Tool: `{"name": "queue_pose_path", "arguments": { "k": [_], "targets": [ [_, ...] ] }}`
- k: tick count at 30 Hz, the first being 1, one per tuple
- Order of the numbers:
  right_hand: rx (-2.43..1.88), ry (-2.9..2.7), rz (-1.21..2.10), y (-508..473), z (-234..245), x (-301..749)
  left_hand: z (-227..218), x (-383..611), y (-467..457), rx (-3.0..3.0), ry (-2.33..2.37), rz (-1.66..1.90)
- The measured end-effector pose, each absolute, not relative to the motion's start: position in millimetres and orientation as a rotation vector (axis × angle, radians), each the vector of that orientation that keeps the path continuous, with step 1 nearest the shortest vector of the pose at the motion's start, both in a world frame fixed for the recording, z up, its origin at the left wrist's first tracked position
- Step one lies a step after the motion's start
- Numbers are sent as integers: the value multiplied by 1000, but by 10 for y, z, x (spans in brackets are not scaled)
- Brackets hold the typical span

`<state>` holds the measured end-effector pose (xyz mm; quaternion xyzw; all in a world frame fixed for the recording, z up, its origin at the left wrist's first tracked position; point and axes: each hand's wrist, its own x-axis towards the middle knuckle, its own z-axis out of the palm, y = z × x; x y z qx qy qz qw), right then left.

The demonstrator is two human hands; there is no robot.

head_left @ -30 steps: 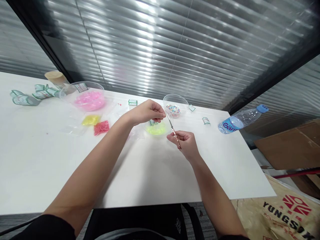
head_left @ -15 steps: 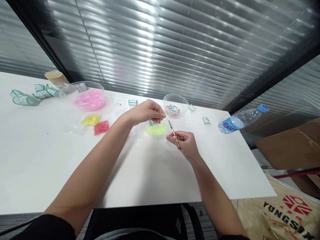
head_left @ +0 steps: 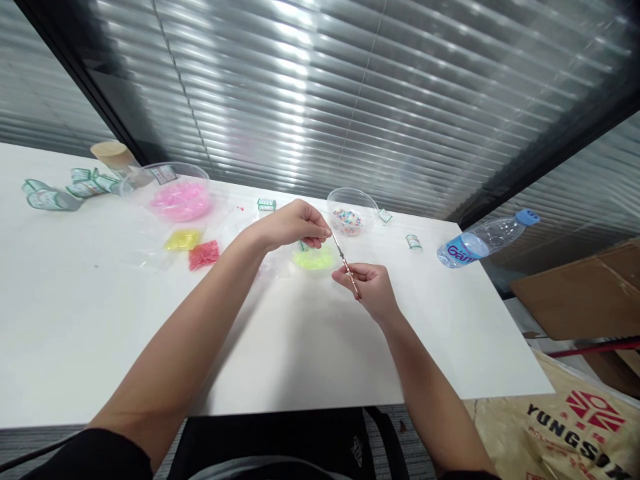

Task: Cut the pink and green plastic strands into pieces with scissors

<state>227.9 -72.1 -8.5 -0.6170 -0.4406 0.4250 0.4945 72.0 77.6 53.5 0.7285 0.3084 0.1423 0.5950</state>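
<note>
My right hand [head_left: 369, 288] is closed on a slim pair of small scissors [head_left: 352, 281], seen nearly edge-on, with a copper-coloured handle and a silver tip pointing up and away. At that tip, my left hand [head_left: 299, 227] is closed in a pinch; whatever lies between its fingers is too small to make out. Below the left fingers sits a shallow clear dish of bright yellow-green pieces [head_left: 313, 259], partly hidden by the hand. Just behind the scissors' tip stands a clear bowl [head_left: 367, 193] with small multicoloured beads [head_left: 348, 220] in it.
On the left are a large clear bowl [head_left: 134, 179] with pink pieces, a yellow packet [head_left: 183, 239], a red packet [head_left: 204, 255] and several green-and-white wrappers [head_left: 53, 198]. A water bottle [head_left: 480, 241] lies at the right. Blinds [head_left: 300, 100] rise behind the white table [head_left: 300, 360].
Almost nothing differs. The scissors and my right hand have shifted very slightly, while my left hand keeps its pinch at the tip.
</note>
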Motion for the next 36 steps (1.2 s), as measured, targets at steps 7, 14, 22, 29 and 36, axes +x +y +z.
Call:
{"name": "queue_pose_path", "arguments": {
  "k": [7,14,22,29,36],
  "targets": [
    [-1554,-1076,1109,-718,-74,2273,506,744,767,1660,813,313],
    [-1586,-1068,1166,-705,-141,2276,518,740,756,1648,877,264],
    [-1604,-1044,1189,-704,-152,2274,530,747,753,1637,905,244],
    [-1589,-974,1201,-693,-147,2259,494,729,795,1637,925,347],
    [-1567,-908,1160,-681,-109,2317,506,727,787,1657,923,392]
  ]
}}
